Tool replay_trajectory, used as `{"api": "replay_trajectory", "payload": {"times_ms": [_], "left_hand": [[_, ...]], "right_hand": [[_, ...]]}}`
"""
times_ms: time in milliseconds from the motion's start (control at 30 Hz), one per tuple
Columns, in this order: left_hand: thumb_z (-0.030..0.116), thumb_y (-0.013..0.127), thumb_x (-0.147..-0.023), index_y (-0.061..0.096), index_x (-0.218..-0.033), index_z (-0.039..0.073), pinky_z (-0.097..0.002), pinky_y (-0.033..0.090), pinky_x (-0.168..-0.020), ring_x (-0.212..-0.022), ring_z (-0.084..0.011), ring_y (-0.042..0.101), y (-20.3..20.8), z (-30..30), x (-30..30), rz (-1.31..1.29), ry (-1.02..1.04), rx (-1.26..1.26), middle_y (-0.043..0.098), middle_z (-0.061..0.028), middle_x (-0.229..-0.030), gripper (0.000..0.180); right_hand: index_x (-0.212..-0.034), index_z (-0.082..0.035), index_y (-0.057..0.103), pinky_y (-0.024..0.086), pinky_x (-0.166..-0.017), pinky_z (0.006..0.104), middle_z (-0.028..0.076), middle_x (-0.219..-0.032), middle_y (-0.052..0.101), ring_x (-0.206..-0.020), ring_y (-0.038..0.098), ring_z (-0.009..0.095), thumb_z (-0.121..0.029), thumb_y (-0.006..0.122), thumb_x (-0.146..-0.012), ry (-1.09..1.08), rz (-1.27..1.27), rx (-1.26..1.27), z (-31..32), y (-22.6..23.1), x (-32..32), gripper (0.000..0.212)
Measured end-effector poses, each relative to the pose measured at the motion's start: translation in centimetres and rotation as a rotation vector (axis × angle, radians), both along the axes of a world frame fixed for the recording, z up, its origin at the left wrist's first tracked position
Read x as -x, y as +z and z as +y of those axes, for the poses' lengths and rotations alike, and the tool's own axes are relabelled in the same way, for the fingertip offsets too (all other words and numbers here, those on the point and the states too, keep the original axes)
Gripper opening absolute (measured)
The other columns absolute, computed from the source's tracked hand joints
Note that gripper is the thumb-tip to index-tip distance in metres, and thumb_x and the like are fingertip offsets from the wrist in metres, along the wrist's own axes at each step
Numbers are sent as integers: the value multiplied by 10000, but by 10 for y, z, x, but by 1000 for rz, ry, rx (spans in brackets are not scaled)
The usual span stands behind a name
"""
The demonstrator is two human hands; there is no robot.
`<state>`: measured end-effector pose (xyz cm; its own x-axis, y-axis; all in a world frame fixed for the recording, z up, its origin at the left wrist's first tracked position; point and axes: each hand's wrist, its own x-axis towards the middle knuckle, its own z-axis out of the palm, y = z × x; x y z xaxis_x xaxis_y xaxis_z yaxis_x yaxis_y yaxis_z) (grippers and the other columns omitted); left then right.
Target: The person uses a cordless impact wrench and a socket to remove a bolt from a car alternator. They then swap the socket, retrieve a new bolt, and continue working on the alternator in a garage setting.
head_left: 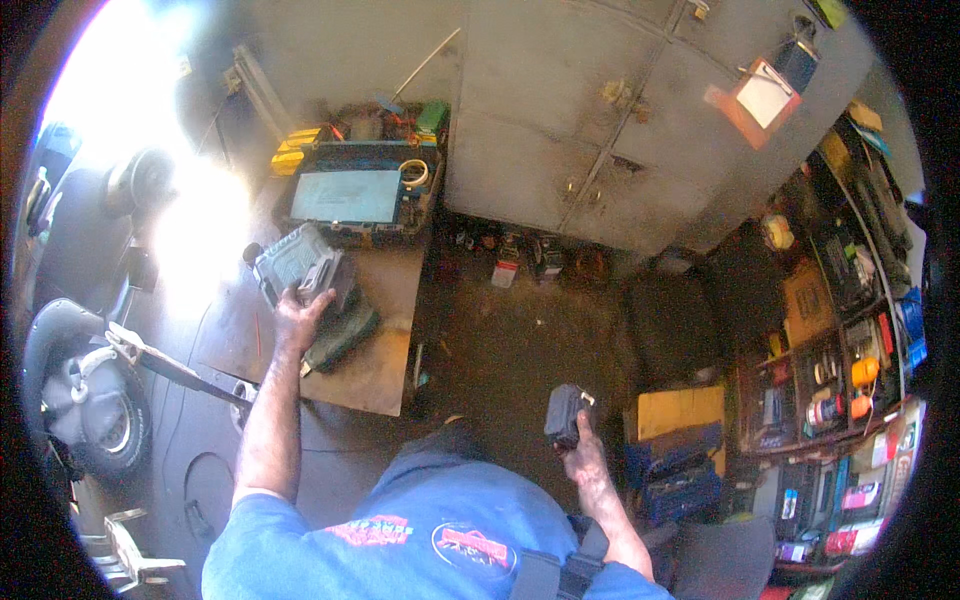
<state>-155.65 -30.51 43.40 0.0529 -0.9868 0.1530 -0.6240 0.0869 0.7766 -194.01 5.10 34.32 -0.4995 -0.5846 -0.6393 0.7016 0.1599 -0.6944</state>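
My left hand (297, 318) is closed on the near edge of a grey hard plastic case (295, 262), above the brown tabletop. Beside that case, a dark green, case-like object (342, 333) lies on the table. My right hand (586, 458), apart from the table, grips a dark grey block-shaped object (568, 410) with the thumb along its side. Its exact kind is too unclear to tell.
On the table (380, 375), a large open toolbox (428, 195) holds a pale blue panel and a tape roll (413, 173). Metal cabinets (530, 120) stand ahead. Crowded shelves (800, 395) line the right; a wheel (110, 420) is at left.
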Motion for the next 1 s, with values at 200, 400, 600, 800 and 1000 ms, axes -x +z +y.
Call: {"api": "replay_trajectory", "payload": {"times_ms": [200, 400, 600, 800, 1000], "left_hand": [[486, 767, -725, 499, -1275, -93, -428, 457, -954, -1114, -387, 588, -26, -38, 26, 121, 36, -66, 617, -294, -1147, 842], [494, 759, -741, 479, -1267, -116, -420, 465, -947, -1095, -401, 589, -65, -158, 72, -53, 54, 101, 601, -302, -1160, 853], [502, 806, -708, 526, -1172, -71, -406, 505, -867, -1005, -353, 627, -122, -286, 87, -191, 237, 94, 631, -225, -1102, 789], [484, 789, -738, 483, -1242, -72, -413, 491, -901, -1050, -379, 600, -146, -308, 69, -233, 229, 195, 600, -252, -1159, 810], [413, 749, -802, 393, -1348, -74, -422, 425, -1012, -1193, -399, 521, -144, -290, 55, -90, 244, -23, 534, -274, -1274, 813]], "right_hand": [[-1239, -95, 581, 492, -832, 405, 32, -1149, 640, -1007, 597, 189, -478, 711, -839, 174, 101, -14, -108, 17, 49, 569], [-1310, -59, 501, 450, -977, 407, 70, -1191, 620, -1076, 589, 220, -380, 759, -821, 543, 350, 36, -276, 35, 80, 639], [-1311, -1, 477, 437, -1013, 393, 109, -1245, 603, -1092, 600, 279, -419, 773, -786, 974, 531, 214, -490, 59, 36, 734], [-1327, 120, 400, 388, -1066, 436, 290, -1342, 490, -1236, 493, 409, -531, 689, -816, 1054, 910, -14, -623, 30, -73, 877], [-1306, 44, 465, 457, -976, 426, 219, -1216, 602, -1123, 587, 336, -333, 690, -866, 1447, 1071, 244, -641, -8, -76, 622]]}}
